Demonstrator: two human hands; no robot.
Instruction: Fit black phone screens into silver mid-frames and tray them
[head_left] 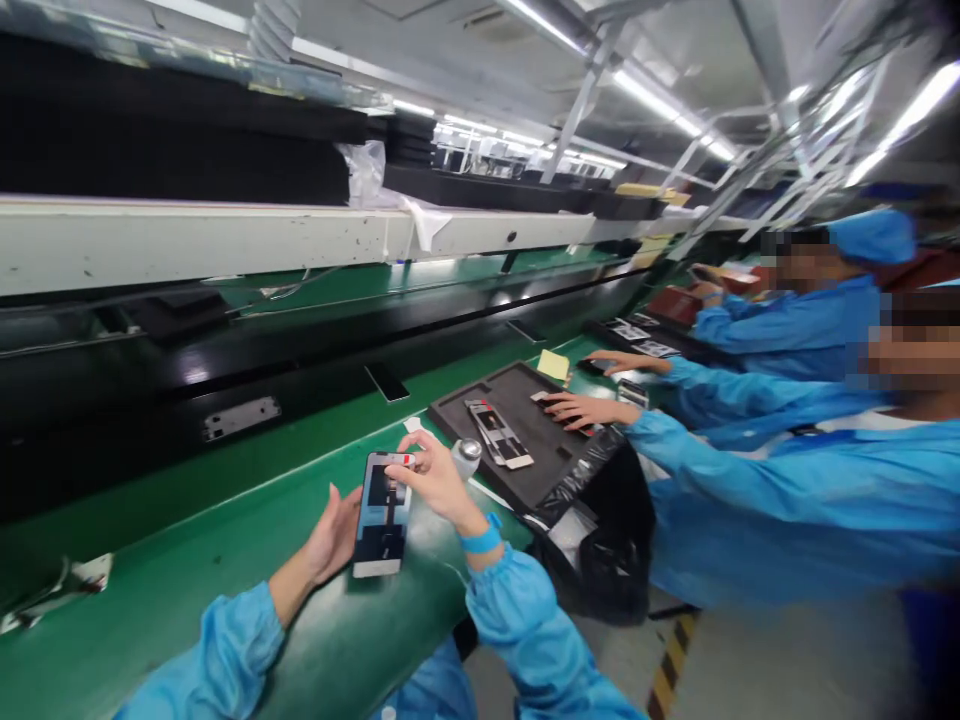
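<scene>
A smartphone screen assembly (381,515), with a white bottom edge, dark and bluish patches and a red mark near its top, stands tilted over the green bench. Along its left edge is my left hand (335,537), thumb raised, its other fingers partly hidden behind the assembly. My right hand (439,482), a blue band at its wrist, grips the top right corner; the thumb lies on the face and the index finger is at the upper edge. Just beyond my right hand stands a small bottle with a metal top (466,455).
A dark foam tray (517,480) to the right bears more phone parts (499,435). A co-worker's hand (581,410) reaches over it. Behind lie a dark phone panel (386,382), a metal plate (241,418) and a yellow pad (553,364). A black bag (622,530) hangs by the bench edge.
</scene>
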